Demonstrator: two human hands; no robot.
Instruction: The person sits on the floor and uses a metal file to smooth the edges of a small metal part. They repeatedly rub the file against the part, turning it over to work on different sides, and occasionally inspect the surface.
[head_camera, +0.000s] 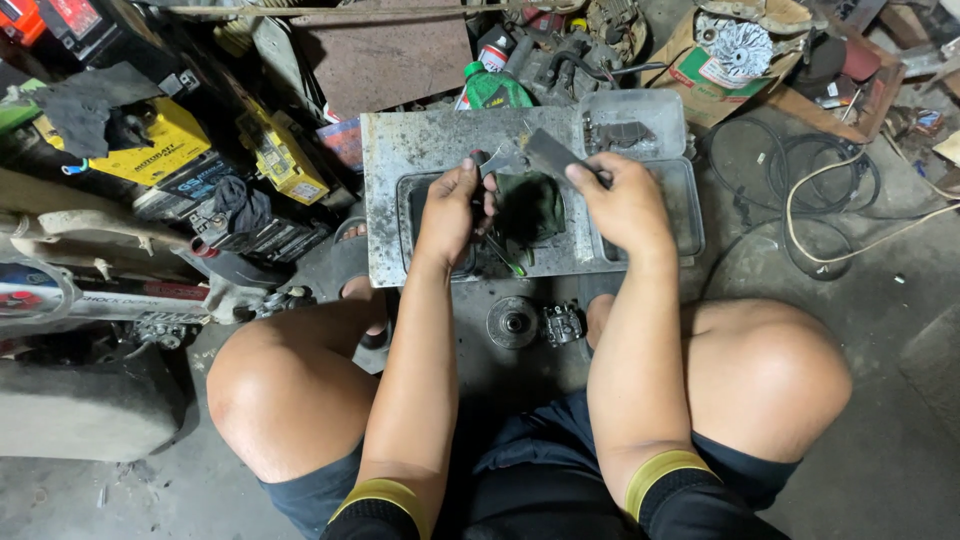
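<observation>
Head cam looking straight down at someone squatting on a grimy concrete floor (880, 440). Left hand (452, 212) is curled tight around a small dark metal part (497, 166), fingers pressed together on it, held just above a scuffed rectangular grey metal tray (430, 150). Right hand (625, 205) is pinching a flat grey strip, sandpaper by the look of it (550, 152), between thumb and fingers, its free end touching the metal part. Under the hands sits a crumpled dark green rag (530, 205) in the tray. Clear plastic container (640, 120) at the tray's far right corner has some dark bits inside. On the floor between the knees: a round metal disc (512, 322) and a small silvery engine piece (562, 324), side by side.
</observation>
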